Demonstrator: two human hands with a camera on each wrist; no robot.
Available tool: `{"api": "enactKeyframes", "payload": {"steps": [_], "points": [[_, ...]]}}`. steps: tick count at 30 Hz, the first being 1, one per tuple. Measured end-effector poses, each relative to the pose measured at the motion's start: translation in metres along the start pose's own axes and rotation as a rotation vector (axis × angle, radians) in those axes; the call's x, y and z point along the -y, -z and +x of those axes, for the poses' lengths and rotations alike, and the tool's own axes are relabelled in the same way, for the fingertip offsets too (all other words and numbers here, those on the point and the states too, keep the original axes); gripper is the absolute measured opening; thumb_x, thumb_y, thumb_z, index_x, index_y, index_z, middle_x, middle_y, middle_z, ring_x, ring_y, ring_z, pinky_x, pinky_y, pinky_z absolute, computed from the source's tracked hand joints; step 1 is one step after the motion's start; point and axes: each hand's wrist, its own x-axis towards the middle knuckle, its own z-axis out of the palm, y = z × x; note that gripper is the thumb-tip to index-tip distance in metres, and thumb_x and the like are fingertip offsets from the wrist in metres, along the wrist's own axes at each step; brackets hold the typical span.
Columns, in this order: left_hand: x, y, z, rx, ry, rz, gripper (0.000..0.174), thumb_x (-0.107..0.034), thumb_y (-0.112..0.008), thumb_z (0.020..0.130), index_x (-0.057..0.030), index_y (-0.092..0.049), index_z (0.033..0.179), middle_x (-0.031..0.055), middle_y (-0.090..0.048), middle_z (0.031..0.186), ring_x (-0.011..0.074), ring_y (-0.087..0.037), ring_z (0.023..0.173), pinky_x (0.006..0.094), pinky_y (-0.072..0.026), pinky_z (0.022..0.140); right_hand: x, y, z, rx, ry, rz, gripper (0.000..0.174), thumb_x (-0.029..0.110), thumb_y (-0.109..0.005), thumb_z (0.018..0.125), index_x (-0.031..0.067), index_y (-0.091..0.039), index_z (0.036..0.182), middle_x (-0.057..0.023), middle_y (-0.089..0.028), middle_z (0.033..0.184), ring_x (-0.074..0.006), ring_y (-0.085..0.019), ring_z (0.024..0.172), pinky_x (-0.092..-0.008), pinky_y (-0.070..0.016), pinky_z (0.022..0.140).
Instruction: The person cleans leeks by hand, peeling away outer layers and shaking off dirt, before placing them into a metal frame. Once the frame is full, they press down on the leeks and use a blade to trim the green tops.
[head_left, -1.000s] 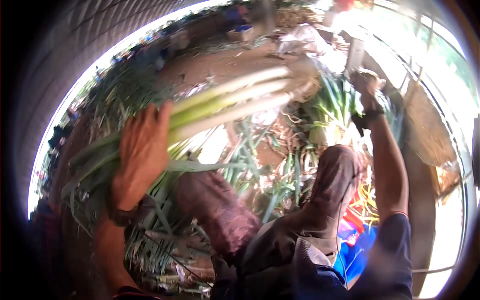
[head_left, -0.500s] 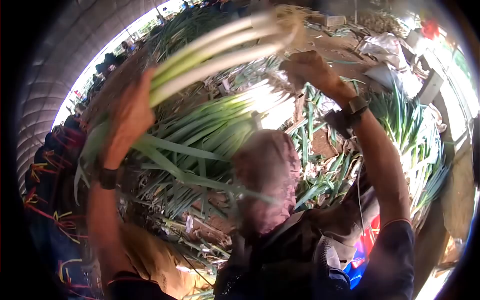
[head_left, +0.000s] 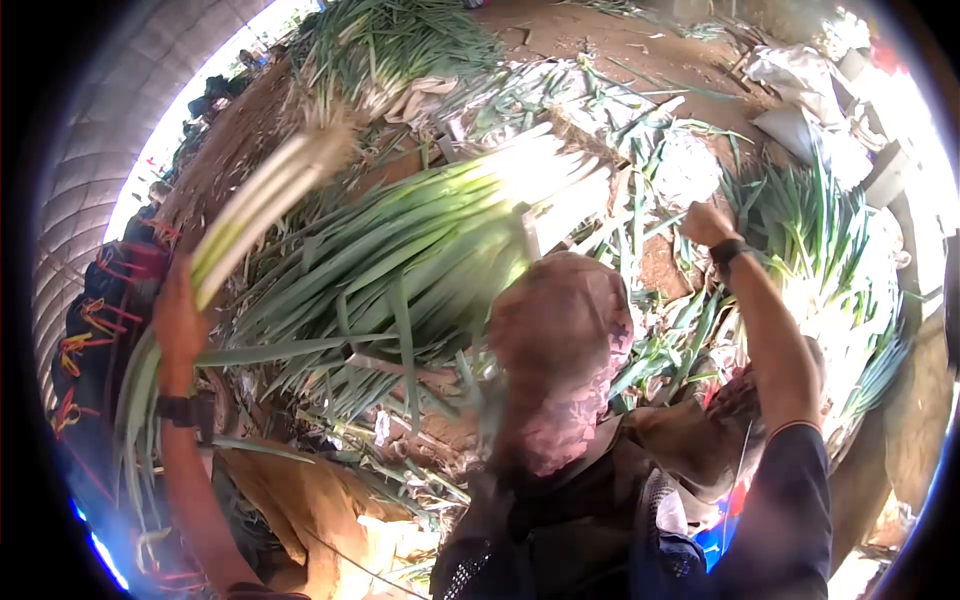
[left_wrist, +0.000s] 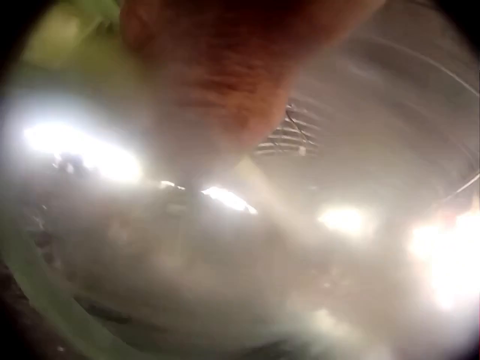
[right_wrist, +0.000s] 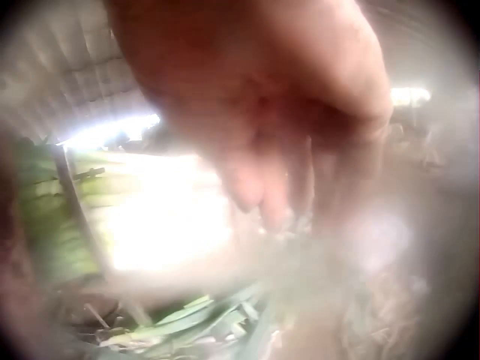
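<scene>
Green onions (head_left: 250,215) are gripped in the left hand (head_left: 178,325), clear only from the head view. The right wrist view shows the right hand (right_wrist: 259,142) loosely curled, it seems empty.

My head camera sits high and looks steeply down through a fisheye lens. It is far enough back to take in both arms: the left hand (head_left: 180,325) gripping its bunch of green onions (head_left: 250,215) at the left edge, the right hand (head_left: 708,224) up at the right, and the onion pile (head_left: 420,240) between them. The left wrist camera sits hard against its hand, which fills the top of a smeared frame; I cannot tell what lies beyond it. The right wrist camera looks along the palm from very close, with the fingers (right_wrist: 262,187) hanging across the frame. Past them it shares with the head view the pile's bright white ends (right_wrist: 150,217), on the left-hand side of the right hand.
</scene>
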Motion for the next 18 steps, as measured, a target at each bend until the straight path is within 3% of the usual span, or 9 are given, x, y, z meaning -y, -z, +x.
{"api": "enactKeyframes", "payload": {"steps": [1,2,3,4,5,6,8,13,18], "points": [[-0.03,-0.013,0.016,-0.019,-0.082,-0.005,0.077,0.011,-0.059,0.069,-0.0055,-0.039,0.141,0.0228,-0.057,0.119,0.0436,-0.059,0.103,0.0516,-0.0478,0.087,0.006,-0.022,0.019,0.163,0.164,-0.224,0.027,0.013,-0.056,0.077,0.0092,-0.074,0.097,-0.0201,-0.07,0.1,-0.0357,-0.068,0.094,-0.0426,-0.0548,0.081],[-0.055,-0.03,0.035,0.158,-0.063,-0.106,0.075,0.009,-0.061,0.07,-0.0047,-0.04,0.14,0.0226,-0.058,0.117,0.0433,-0.06,0.101,0.0517,-0.0485,0.086,0.03,-0.014,-0.005,-0.004,0.188,0.137,0.033,0.009,-0.053,0.079,0.0139,-0.074,0.103,-0.018,-0.07,0.104,-0.0335,-0.067,0.098,-0.0405,-0.0548,0.085],[-0.108,-0.017,0.058,0.304,0.049,-0.172,0.069,0.007,-0.062,0.071,-0.0043,-0.043,0.136,0.0206,-0.06,0.113,0.0427,-0.06,0.099,0.0515,-0.0496,0.084,0.055,-0.006,-0.013,0.024,0.236,0.026,0.041,0.008,-0.053,0.078,0.017,-0.071,0.113,-0.0163,-0.071,0.106,-0.0314,-0.068,0.098,-0.0394,-0.0551,0.088],[-0.144,-0.023,0.078,0.28,-0.002,-0.227,0.058,0.006,-0.063,0.073,-0.0049,-0.046,0.128,0.0198,-0.061,0.109,0.0415,-0.061,0.097,0.0505,-0.0511,0.081,0.052,-0.044,-0.001,-0.034,0.191,0.199,0.044,0.009,-0.055,0.079,0.0186,-0.068,0.12,-0.0143,-0.07,0.11,-0.029,-0.068,0.1,-0.0395,-0.0549,0.09],[-0.178,-0.025,0.101,0.391,-0.017,-0.231,0.05,0.005,-0.065,0.074,-0.0051,-0.048,0.12,0.0203,-0.061,0.107,0.04,-0.063,0.096,0.0491,-0.0524,0.079,0.086,-0.018,-0.015,0.108,0.093,0.228,0.041,0.012,-0.058,0.081,0.0179,-0.067,0.121,-0.0147,-0.07,0.112,-0.0283,-0.068,0.103,-0.0398,-0.0549,0.09],[-0.211,-0.03,0.12,0.451,-0.032,-0.202,0.046,0.002,-0.067,0.074,-0.0041,-0.048,0.116,0.0214,-0.061,0.108,0.0393,-0.064,0.097,0.0476,-0.0536,0.08,0.093,-0.029,-0.014,0.114,0.057,0.37,0.044,0.019,-0.067,0.081,0.0088,-0.065,0.124,-0.0159,-0.068,0.119,-0.03,-0.065,0.107,-0.0393,-0.0512,0.095],[-0.265,-0.029,0.155,0.589,-0.072,-0.273,0.049,-0.001,-0.067,0.076,-0.0009,-0.047,0.121,0.0245,-0.06,0.114,0.0418,-0.063,0.103,0.0472,-0.0531,0.085,0.116,-0.03,-0.025,0.122,0.032,0.444,0.043,0.026,-0.07,0.085,0.0074,-0.065,0.124,-0.0177,-0.064,0.124,-0.0328,-0.064,0.109,-0.0401,-0.0494,0.098],[-0.338,-0.07,0.194,0.636,-0.138,-0.376,0.047,-0.004,-0.061,0.079,0.0009,-0.05,0.124,0.0258,-0.063,0.11,0.0413,-0.065,0.101,0.0493,-0.0525,0.084,0.132,-0.052,-0.021,-0.143,0.136,0.576,0.034,0.024,-0.067,0.089,0.0036,-0.067,0.116,-0.0187,-0.064,0.12,-0.0344,-0.064,0.107,-0.0414,-0.0507,0.095],[-0.366,-0.074,0.22,0.846,-0.142,-0.488,0.051,0.0,-0.058,0.077,0.0064,-0.046,0.126,0.0292,-0.061,0.111,0.0446,-0.062,0.104,0.0527,-0.0487,0.088,0.14,-0.042,0.009,-0.23,0.049,0.646,0.034,0.025,-0.065,0.09,0.0038,-0.065,0.117,-0.0179,-0.063,0.122,-0.0353,-0.061,0.111,-0.0424,-0.0489,0.096]]}}
